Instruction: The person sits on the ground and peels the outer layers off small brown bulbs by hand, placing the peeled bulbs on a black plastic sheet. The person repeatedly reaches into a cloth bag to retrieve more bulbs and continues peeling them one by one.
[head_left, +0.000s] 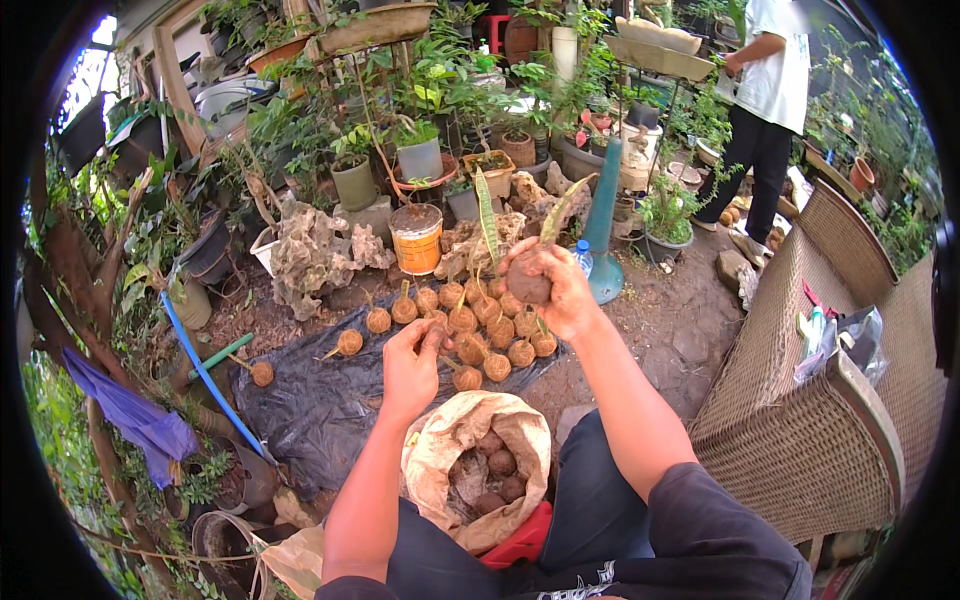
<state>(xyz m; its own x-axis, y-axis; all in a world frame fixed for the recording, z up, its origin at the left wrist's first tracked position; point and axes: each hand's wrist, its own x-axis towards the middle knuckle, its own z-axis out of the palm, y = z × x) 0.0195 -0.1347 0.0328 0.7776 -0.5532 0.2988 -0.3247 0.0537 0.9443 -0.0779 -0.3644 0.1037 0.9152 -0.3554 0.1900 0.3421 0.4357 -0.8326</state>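
My right hand (559, 289) holds up a dark soil ball (529, 279), its fingers around the side and back; a pointed, mottled green leaf (561, 214) rises above it. Lower and to the left, my left hand (416, 360) has thumb and fingertips pinched together; whether something small is between them I cannot tell. Beyond my hands, several fibre-wrapped balls (497, 367) with leaf cuttings lie on a black plastic sheet (315, 405). Between my legs stands an open sack (442, 442) with its rim rolled down, holding several bare brown soil balls (501, 463).
A woven rattan chair (795, 420) stands at the right with plastic bags on it. Behind the balls are an orange bucket (416, 244), rough rocks (311, 259) and a teal post (606, 225). A blue pipe (210, 375) slants at the left. Another person (765, 112) stands at the upper right.
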